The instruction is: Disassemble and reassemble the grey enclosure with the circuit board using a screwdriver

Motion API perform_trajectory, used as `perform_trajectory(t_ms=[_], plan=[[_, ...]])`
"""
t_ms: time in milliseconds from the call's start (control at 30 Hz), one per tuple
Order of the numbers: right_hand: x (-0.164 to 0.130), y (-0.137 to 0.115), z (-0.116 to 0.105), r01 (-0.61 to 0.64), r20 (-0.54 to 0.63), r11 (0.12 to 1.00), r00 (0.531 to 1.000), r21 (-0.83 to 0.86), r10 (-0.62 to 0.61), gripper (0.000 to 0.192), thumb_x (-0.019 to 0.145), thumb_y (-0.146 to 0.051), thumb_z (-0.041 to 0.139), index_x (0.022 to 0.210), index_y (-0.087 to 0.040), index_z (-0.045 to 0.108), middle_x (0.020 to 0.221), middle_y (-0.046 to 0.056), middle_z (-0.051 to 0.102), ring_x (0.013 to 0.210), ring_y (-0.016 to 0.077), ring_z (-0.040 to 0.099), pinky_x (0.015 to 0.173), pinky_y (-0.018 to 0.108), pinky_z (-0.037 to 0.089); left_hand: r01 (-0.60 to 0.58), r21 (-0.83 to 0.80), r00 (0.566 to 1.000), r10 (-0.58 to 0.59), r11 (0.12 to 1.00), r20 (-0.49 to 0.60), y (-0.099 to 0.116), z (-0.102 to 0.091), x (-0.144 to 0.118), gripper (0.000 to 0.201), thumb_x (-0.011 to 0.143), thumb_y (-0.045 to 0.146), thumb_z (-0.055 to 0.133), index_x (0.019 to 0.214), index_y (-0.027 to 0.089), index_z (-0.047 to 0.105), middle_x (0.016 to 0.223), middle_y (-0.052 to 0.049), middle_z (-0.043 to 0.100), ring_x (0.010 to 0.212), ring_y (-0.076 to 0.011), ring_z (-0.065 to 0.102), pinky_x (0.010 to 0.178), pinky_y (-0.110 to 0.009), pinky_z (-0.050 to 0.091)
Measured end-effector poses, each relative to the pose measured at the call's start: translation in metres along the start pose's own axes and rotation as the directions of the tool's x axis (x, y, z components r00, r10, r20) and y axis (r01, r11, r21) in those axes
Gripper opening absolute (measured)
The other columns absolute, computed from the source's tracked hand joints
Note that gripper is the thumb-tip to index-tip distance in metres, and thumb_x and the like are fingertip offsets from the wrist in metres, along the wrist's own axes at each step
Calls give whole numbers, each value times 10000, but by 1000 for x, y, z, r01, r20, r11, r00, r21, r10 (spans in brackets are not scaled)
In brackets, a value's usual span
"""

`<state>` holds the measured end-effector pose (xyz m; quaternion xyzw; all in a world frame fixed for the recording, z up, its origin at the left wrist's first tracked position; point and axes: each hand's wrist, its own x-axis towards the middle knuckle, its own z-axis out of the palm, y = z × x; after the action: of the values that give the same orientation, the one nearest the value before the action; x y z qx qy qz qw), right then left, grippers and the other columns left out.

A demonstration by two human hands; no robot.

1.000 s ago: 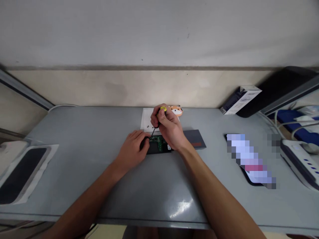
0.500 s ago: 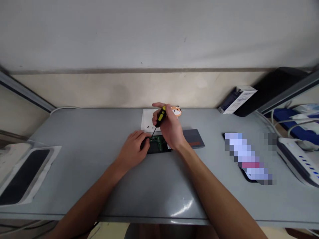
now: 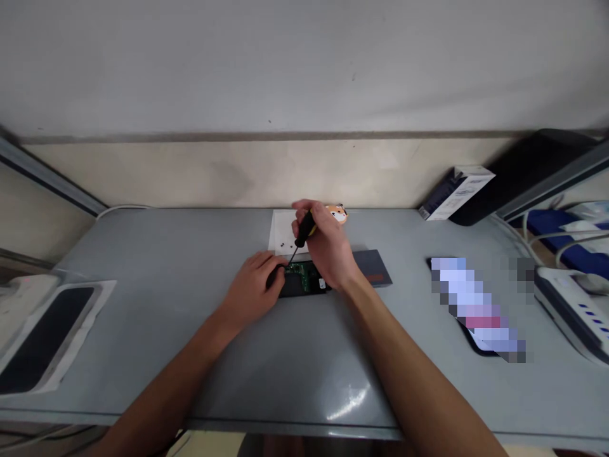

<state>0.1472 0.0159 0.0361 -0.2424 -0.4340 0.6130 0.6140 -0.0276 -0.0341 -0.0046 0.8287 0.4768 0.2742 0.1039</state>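
My left hand holds the little green board down flat while my right hand grips the screwdriver, tip on the board.

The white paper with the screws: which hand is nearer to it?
Right. The right hand, holding the screwdriver, hangs beside the paper, at its right edge. The left hand rests nearer the camera, on the circuit board.

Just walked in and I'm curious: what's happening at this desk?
A person is working on a small opened device on the grey desk. The left hand steadies it, while the right hand holds a screwdriver tilted down onto the green circuit board. Loose screws lie on white paper behind.
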Motion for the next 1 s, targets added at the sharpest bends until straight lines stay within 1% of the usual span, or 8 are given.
perform_trajectory(t_ms=[100,200,367,533,633,733,867,1000], plan=[[-1,1,0,3,-28,1000,1000,-7,-3,508,763,-658,830,772,-245,534,798,-34,632,707,119,619,655,276,485,3,4,1000,-3,1000,5,0,1,0,224,1023,192,462,1111,217,666,1021,-66,726,991,-242,686,912,-429,565],[-2,3,3,30,-40,999,999,-29,-31,571,768,-670,825,768,-261,427,604,-93,502,513,94,481,521,256,405,3,0,1000,-3,1000,14,0,2,0,223,1022,191,462,1117,217,661,1046,-70,734,1009,-245,687,928,-437,561],[-3,-1,8,-19,17,1000,1000,21,18,517,906,-757,598,877,-241,630,623,-57,458,561,109,444,546,282,399,19,-19,1000,-18,1000,11,1,2,0,211,1014,181,460,1079,218,657,1038,-66,727,1021,-240,681,956,-432,556],[-4,1,6,-18,-18,1000,1000,9,18,454,790,-616,826,836,-253,558,797,-31,631,678,114,597,634,280,479,22,-22,1000,-22,1000,23,0,2,0,214,1019,179,467,1087,219,666,1020,-63,718,1002,-239,676,952,-431,552],[-3,3,5,16,-74,999,997,-44,-19,548,751,-588,874,807,-269,431,637,-95,510,539,92,481,533,257,407,18,-32,1000,-17,999,24,0,3,0,224,1018,173,469,1097,220,673,1026,-63,718,1012,-237,676,963,-427,551],[-2,2,5,37,-62,999,997,-7,-37,490,811,-691,768,854,-265,530,604,-96,422,507,84,376,487,252,332,19,-36,1000,-18,999,23,0,3,0,222,1020,176,463,1096,211,669,1034,-68,717,1015,-240,674,971,-433,547],[0,-2,-1,-58,-8,991,998,122,59,450,848,-676,736,947,-240,685,761,-31,559,655,92,540,621,255,462,12,-31,1000,-12,999,18,0,2,-1,227,1032,182,442,1081,198,663,1028,-75,710,1009,-247,668,950,-440,546],[0,1,-4,-12,-51,999,999,48,14,526,712,-636,884,785,-240,546,786,-48,612,664,89,598,639,250,503,9,-18,1000,-9,1000,17,0,2,-1,225,1033,186,448,1091,207,664,1017,-66,708,987,-240,664,931,-429,545]])
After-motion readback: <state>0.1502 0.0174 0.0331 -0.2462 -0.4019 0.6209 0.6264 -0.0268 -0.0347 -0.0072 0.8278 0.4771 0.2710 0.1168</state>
